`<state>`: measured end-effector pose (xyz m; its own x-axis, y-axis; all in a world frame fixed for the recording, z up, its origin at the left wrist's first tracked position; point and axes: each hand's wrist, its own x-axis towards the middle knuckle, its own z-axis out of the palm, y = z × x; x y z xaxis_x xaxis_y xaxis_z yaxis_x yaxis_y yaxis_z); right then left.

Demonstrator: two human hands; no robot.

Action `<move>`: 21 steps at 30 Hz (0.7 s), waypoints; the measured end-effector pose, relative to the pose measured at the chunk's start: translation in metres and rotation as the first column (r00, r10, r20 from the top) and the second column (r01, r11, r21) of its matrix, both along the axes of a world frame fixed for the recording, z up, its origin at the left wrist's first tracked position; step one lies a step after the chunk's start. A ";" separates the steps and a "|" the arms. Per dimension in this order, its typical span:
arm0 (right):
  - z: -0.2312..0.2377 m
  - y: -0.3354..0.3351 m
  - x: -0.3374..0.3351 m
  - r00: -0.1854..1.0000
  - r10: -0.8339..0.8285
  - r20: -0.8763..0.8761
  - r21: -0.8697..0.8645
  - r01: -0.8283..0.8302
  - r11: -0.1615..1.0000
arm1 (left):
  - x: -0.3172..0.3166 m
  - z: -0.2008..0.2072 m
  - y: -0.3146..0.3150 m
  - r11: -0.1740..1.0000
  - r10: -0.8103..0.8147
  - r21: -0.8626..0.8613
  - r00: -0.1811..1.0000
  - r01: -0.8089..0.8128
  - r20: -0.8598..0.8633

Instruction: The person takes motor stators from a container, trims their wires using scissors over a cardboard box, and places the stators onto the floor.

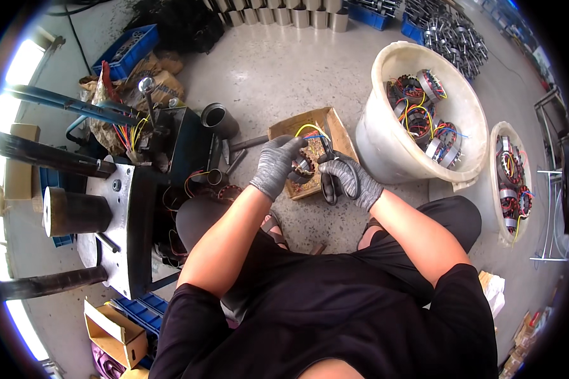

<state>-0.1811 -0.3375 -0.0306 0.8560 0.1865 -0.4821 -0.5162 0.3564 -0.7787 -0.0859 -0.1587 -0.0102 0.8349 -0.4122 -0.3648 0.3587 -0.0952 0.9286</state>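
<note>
My left hand (277,165), in a grey glove, is closed on a wound motor stator (302,167), a ring with dark windings. Yellow and blue wires (312,128) arch up from it. In my right hand (349,179), also gloved, is a pair of dark-handled pliers (327,146). Their jaws point up beside the wire ends; whether they bite on a wire I cannot make out. Beneath both hands an open cardboard box (342,136) stands on the floor, with small reddish and yellowish scraps at its bottom.
A big white tub (376,136) of stators stands at the right, with a second tub (498,208) beyond. At left is a press-like machine (128,234) with thick bars. A hammer (250,143) and a dark metal cylinder (219,121) lie near the box.
</note>
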 end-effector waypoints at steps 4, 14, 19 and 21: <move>-0.011 0.001 -0.003 0.999 -0.038 -0.040 0.004 0.038 0.999 | 0.000 -0.005 -0.002 0.994 -0.044 0.101 0.999 0.042 0.014; -0.070 0.008 -0.019 0.964 -0.206 0.171 -0.368 0.256 0.894 | 0.011 -0.035 -0.007 0.985 0.056 0.162 0.998 -0.056 0.004; -0.035 0.025 -0.018 0.919 0.185 0.348 -0.856 0.231 0.463 | 0.010 -0.035 -0.002 0.976 0.083 0.205 0.996 -0.079 -0.011; -0.045 0.022 -0.009 0.928 0.102 0.358 -0.773 0.234 0.590 | 0.006 -0.033 -0.003 0.986 0.114 0.134 0.986 -0.096 -0.126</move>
